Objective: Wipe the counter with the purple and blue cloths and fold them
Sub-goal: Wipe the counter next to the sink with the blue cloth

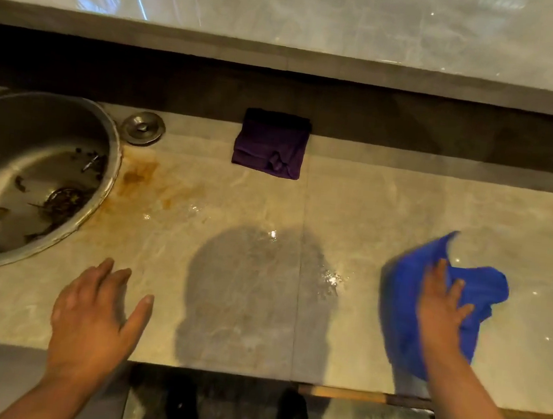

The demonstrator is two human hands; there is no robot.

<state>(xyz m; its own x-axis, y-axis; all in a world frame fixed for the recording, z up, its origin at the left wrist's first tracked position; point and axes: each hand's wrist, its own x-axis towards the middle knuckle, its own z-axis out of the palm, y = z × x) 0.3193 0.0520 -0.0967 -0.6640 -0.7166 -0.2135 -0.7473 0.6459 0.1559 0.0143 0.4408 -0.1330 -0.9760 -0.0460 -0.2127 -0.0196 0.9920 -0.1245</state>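
Note:
A purple cloth [270, 146] lies folded at the back of the beige stone counter [228, 197], against the dark back ledge. A blue cloth [411, 286] lies crumpled on the counter at the right, blurred with motion. My right hand [441, 304] presses flat on it, fingers spread. My left hand [98, 313] hovers open over the counter's front left, holding nothing. Wet patches glisten in the counter's middle.
A round steel sink [31, 174] with debris in its bowl sits at the left. A steel drain plug [143, 127] lies beside it. Brown stains [141, 173] mark the counter next to the sink. The counter's front edge runs below my hands, with shoes on the floor beneath.

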